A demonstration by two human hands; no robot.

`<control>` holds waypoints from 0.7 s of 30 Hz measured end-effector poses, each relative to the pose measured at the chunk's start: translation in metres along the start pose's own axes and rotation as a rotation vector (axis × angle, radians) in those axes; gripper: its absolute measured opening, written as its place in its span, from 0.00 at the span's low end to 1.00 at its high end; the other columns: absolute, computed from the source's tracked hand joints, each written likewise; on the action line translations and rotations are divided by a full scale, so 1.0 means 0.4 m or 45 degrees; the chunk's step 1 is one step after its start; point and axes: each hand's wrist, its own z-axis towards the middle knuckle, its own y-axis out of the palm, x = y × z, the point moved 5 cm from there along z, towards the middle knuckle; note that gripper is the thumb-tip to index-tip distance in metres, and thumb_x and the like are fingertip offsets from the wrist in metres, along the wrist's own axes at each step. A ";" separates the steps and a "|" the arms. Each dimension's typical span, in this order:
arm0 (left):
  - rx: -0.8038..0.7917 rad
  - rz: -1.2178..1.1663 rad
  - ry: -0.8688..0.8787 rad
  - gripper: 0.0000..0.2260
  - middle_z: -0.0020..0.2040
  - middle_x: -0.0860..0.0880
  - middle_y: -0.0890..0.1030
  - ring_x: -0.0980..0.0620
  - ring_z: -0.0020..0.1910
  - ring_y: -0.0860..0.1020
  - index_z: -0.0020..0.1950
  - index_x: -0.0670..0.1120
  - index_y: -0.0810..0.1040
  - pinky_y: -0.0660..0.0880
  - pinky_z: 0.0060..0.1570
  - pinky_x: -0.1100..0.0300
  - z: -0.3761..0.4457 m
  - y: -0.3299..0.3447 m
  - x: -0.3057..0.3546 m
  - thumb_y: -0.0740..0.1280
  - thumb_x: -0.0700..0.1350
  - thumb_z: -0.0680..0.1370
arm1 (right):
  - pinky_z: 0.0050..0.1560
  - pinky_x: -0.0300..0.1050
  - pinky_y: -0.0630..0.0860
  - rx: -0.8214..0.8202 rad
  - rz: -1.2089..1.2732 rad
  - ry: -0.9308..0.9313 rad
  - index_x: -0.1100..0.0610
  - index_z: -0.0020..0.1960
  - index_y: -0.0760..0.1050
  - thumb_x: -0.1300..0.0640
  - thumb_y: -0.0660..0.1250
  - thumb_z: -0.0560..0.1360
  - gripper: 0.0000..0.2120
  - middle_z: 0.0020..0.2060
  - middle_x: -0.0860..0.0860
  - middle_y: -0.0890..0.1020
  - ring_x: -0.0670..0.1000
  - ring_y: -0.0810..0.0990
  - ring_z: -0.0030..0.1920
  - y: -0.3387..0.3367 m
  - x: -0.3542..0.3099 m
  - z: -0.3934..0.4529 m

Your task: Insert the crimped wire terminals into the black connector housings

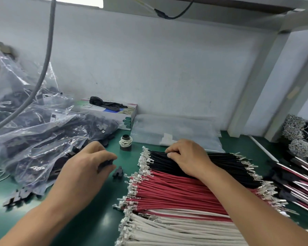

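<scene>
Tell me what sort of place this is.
Probably a wire-harness assembly bench in a factory or workshop: sorted rows of crimped black wires, red wires and white wires on a green mat, beside plastic bags of black connector housings.

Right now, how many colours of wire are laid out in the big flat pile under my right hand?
3. Black wires at the far end, under the right hand; red wires in the middle; white wires nearest you. More colours may lie hidden underneath.
</scene>
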 end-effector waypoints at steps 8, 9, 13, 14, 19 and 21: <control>-0.018 -0.111 -0.075 0.09 0.46 0.58 0.80 0.58 0.36 0.80 0.51 0.49 0.88 0.81 0.42 0.52 -0.007 0.006 0.001 0.79 0.42 0.72 | 0.38 0.32 0.64 0.091 -0.069 -0.135 0.46 0.49 0.81 0.53 0.67 0.80 0.05 0.45 0.40 0.79 0.44 0.76 0.44 -0.035 -0.011 -0.003; -0.016 -0.116 -0.081 0.09 0.46 0.58 0.80 0.58 0.36 0.80 0.51 0.49 0.88 0.81 0.42 0.52 -0.008 0.007 0.002 0.79 0.42 0.72 | 0.39 0.35 0.66 0.117 -0.075 -0.156 0.47 0.51 0.80 0.54 0.65 0.81 0.05 0.47 0.41 0.79 0.45 0.77 0.45 -0.043 -0.013 -0.009; -0.004 -0.132 -0.088 0.09 0.45 0.59 0.81 0.60 0.37 0.80 0.48 0.49 0.88 0.81 0.41 0.54 -0.008 0.004 0.007 0.80 0.40 0.70 | 0.41 0.43 0.69 0.199 -0.158 -0.239 0.49 0.59 0.78 0.58 0.59 0.83 0.11 0.52 0.44 0.76 0.49 0.78 0.46 -0.091 -0.032 -0.027; -0.001 -0.134 -0.085 0.10 0.45 0.59 0.81 0.62 0.38 0.80 0.47 0.49 0.87 0.81 0.41 0.55 -0.007 0.004 0.010 0.81 0.39 0.70 | 0.40 0.43 0.69 0.245 -0.194 -0.255 0.49 0.60 0.78 0.57 0.58 0.84 0.12 0.51 0.44 0.75 0.49 0.78 0.46 -0.113 -0.039 -0.030; 0.039 -0.177 -0.096 0.12 0.45 0.64 0.81 0.61 0.34 0.81 0.50 0.53 0.86 0.82 0.40 0.55 -0.008 0.003 0.015 0.80 0.39 0.70 | 0.32 0.38 0.65 0.538 -0.331 -0.372 0.48 0.52 0.83 0.52 0.64 0.81 0.08 0.42 0.43 0.73 0.46 0.74 0.38 -0.228 -0.083 -0.108; 0.061 -0.193 -0.109 0.15 0.46 0.64 0.81 0.59 0.35 0.81 0.55 0.55 0.86 0.80 0.40 0.59 -0.009 0.004 0.012 0.79 0.40 0.71 | 0.29 0.40 0.69 0.586 -0.364 -0.442 0.50 0.48 0.82 0.53 0.68 0.78 0.04 0.39 0.44 0.72 0.46 0.71 0.35 -0.228 -0.096 -0.168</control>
